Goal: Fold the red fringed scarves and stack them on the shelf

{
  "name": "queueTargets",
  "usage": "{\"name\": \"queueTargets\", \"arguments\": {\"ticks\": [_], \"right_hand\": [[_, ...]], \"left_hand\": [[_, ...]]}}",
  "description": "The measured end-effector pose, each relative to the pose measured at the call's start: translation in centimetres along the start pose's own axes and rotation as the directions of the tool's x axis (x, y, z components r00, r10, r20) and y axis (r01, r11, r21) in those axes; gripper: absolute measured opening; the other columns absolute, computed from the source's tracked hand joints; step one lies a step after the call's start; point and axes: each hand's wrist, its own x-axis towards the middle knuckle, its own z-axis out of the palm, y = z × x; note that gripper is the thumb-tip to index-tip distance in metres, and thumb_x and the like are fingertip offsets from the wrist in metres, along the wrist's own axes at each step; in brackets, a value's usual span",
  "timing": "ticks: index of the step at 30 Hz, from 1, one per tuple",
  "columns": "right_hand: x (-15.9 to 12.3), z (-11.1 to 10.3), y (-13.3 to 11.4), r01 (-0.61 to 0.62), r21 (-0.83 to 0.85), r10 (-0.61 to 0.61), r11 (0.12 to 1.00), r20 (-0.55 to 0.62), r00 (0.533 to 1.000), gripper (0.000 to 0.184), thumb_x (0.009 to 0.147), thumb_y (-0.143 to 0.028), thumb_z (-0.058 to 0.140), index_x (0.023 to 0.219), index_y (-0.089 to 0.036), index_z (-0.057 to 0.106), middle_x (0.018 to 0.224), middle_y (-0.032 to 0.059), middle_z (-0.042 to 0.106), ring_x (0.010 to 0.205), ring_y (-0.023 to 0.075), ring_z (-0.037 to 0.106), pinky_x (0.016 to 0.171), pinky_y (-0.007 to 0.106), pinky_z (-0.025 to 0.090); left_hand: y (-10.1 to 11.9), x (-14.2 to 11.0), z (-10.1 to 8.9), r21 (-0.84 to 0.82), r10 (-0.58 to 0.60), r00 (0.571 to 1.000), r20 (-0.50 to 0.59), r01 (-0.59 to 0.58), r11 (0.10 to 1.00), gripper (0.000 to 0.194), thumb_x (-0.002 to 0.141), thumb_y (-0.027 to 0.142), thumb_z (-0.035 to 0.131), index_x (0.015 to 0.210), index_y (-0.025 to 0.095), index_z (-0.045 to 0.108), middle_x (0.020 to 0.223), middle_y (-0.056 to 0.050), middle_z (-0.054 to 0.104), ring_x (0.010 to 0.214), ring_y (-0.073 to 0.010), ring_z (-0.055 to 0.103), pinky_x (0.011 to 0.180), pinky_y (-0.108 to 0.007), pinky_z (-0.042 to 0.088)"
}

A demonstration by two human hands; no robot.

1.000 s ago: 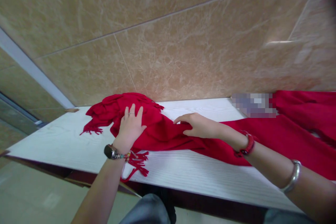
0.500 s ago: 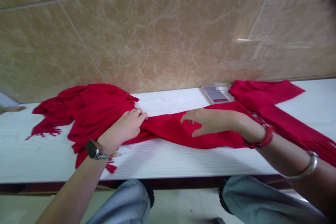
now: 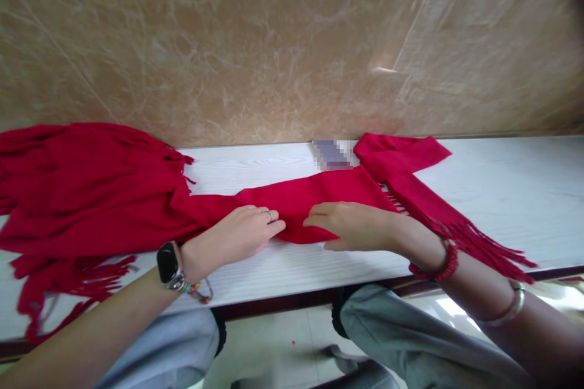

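Note:
A long red scarf (image 3: 310, 191) lies stretched across the white wooden surface, its middle strip fairly flat. My left hand (image 3: 239, 232) rests over the strip's near edge, fingers pointing right and slightly bent, lying on the cloth without a visible grip. Facing it across a small gap, my right hand (image 3: 351, 225) is open over the strip, thumb apart from the fingers. To the left spreads a loose heap of red fabric (image 3: 86, 188) with fringe. A folded red end (image 3: 401, 155) and a fringed tail (image 3: 456, 225) lie to the right.
Behind the scarf, a phone-like flat object (image 3: 332, 155), partly blurred out, lies near the tan marbled wall (image 3: 255, 48). The white surface (image 3: 283, 270) has a dark front edge close to my knees. Grey trousers (image 3: 387, 328) and a tiled floor show below.
My left hand has moved along the strip toward my right hand, narrowing the gap. The fabric heap on the left looks more spread out, and the camera view has shifted.

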Motion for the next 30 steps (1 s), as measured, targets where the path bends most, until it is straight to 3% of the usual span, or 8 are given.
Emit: {"name": "queueTargets", "arguments": {"ticks": [4,8,15,20,25,30], "right_hand": [[-0.7,0.9,0.3,-0.022,-0.072,0.015,0.997,-0.095,0.995,0.032,0.079,-0.016,0.056,0.111,-0.013,0.057,0.106,0.0115,0.062,0.095,0.0214,0.058,0.079,0.032,0.045],[-1.2,2.2,0.7,-0.020,-0.123,-0.007,0.992,-0.219,0.976,0.016,0.083,-0.012,0.049,0.091,-0.013,0.063,0.086,0.0078,0.064,0.080,0.0182,0.058,0.072,0.030,0.043],[-1.4,4.0,0.9,-0.058,-0.160,-0.008,0.985,-0.380,0.925,0.019,0.083,-0.007,0.046,0.072,-0.015,0.060,0.068,0.0033,0.058,0.062,0.0141,0.051,0.060,0.027,0.035],[-1.5,3.5,0.9,-0.089,-0.157,0.025,0.984,-0.374,0.927,0.020,0.083,-0.008,0.046,0.071,-0.015,0.060,0.067,0.0025,0.057,0.060,0.0129,0.049,0.058,0.026,0.032],[-1.7,3.1,0.8,-0.071,-0.162,0.011,0.984,-0.343,0.939,0.021,0.084,-0.007,0.044,0.071,-0.014,0.060,0.067,0.0032,0.057,0.060,0.0137,0.049,0.060,0.027,0.034],[-1.3,3.5,0.0,0.000,-0.083,-0.030,0.997,-0.366,0.930,0.015,0.083,-0.012,0.049,0.083,-0.015,0.063,0.082,0.0068,0.062,0.077,0.0170,0.055,0.070,0.029,0.041]], "left_hand": [[-0.3,0.4,-0.6,0.006,-0.025,0.999,0.022,0.025,1.000,0.014,0.082,0.014,0.049,0.093,0.018,0.056,0.088,-0.003,0.062,0.082,-0.0194,0.058,0.072,-0.031,0.043],[-0.4,0.5,-0.8,-0.038,-0.054,0.998,0.031,0.055,0.998,0.010,0.084,0.017,0.047,0.089,0.018,0.057,0.088,-0.005,0.061,0.083,-0.0182,0.058,0.074,-0.029,0.043],[1.7,1.3,-0.2,-0.113,-0.023,1.000,0.003,0.023,0.993,0.014,0.084,0.013,0.049,0.096,0.018,0.054,0.091,-0.003,0.059,0.085,-0.0174,0.056,0.075,-0.029,0.044],[2.4,1.9,-0.2,-0.116,-0.078,0.997,0.008,0.079,0.990,0.014,0.082,0.005,0.045,0.084,0.016,0.054,0.080,-0.003,0.056,0.073,-0.0155,0.055,0.065,-0.026,0.045],[2.4,1.9,-0.6,-0.139,-0.083,0.996,0.044,0.088,0.986,0.018,0.079,0.002,0.045,0.086,0.016,0.055,0.083,-0.003,0.056,0.075,-0.0150,0.056,0.068,-0.025,0.046],[2.6,1.7,-0.3,-0.148,-0.110,0.994,0.013,0.111,0.983,0.018,0.082,0.004,0.044,0.088,0.017,0.054,0.082,-0.003,0.055,0.073,-0.0148,0.057,0.065,-0.025,0.046]]}}
